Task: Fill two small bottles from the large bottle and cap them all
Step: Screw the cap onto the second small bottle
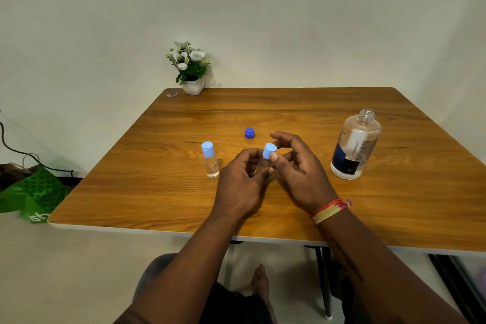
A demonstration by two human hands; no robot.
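Note:
A small clear bottle (263,162) sits between my two hands above the middle of the wooden table (289,197). My left hand (239,187) grips its body. My right hand (297,166) holds its light blue cap (270,150) with thumb and fingers. A second small bottle (211,163) with a light blue cap stands upright to the left, apart from my hands. The large clear bottle (355,144) stands uncapped at the right. Its dark blue cap (249,133) lies on the table behind my hands.
A white pot of flowers (190,68) stands at the table's far left corner against the wall. A green bag (34,194) and a black cable lie on the floor to the left. My legs are under the near table edge.

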